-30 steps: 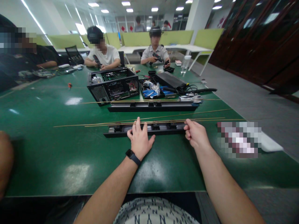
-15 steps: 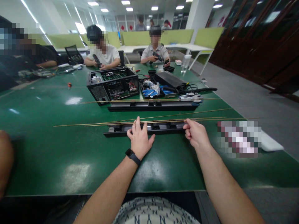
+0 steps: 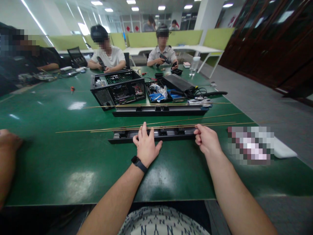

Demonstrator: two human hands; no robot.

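Note:
A black rail (image 3: 171, 138) with dark clips lies across the green table in front of me, several thin brass-coloured rods (image 3: 110, 129) running along it. My left hand (image 3: 146, 143) rests on the rail's middle with its fingers spread, fingertips over the rods. At the rail's right end, my right hand (image 3: 205, 137) is closed, thumb and index finger pinching a thin rod. Its other fingers are curled in. A second black rail (image 3: 158, 113) lies parallel farther back, also with thin rods along it.
Behind the rails stand an open black computer case (image 3: 117, 91) and a tray with blue-white gloves (image 3: 158, 93). Cables (image 3: 195, 93) lie right of it. A co-worker's hand (image 3: 9, 140) rests at the left edge. Two people sit across the table.
My right hand has shifted slightly to the right, and one rod's left end has moved right too. The co-worker's hand at the left has come farther into view.

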